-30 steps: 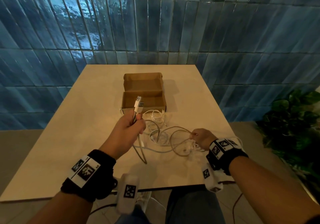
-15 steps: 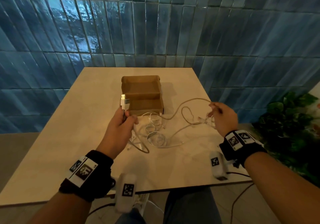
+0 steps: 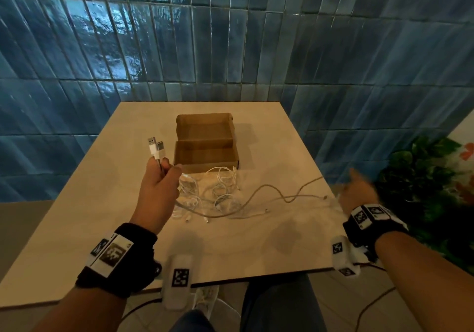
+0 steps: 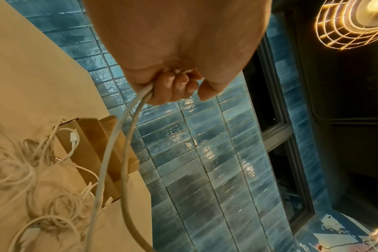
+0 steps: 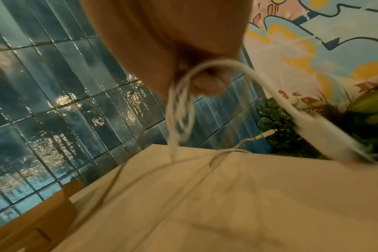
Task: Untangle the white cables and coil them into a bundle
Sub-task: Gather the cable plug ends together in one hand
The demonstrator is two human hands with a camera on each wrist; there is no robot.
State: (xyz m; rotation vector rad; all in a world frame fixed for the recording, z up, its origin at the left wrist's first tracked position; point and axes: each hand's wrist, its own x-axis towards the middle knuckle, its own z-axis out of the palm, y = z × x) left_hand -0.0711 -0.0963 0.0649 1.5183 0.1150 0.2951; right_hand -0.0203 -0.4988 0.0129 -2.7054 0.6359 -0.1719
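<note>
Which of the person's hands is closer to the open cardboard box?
Left. The left hand is raised beside the cardboard box's near-left corner, gripping cables. The right hand is out past the table's right edge.

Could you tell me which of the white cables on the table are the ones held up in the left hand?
The two thicker cables whose USB plugs stick up above the left hand; its fingers curl round both. The thinner cables lie tangled before the cardboard box.
</note>
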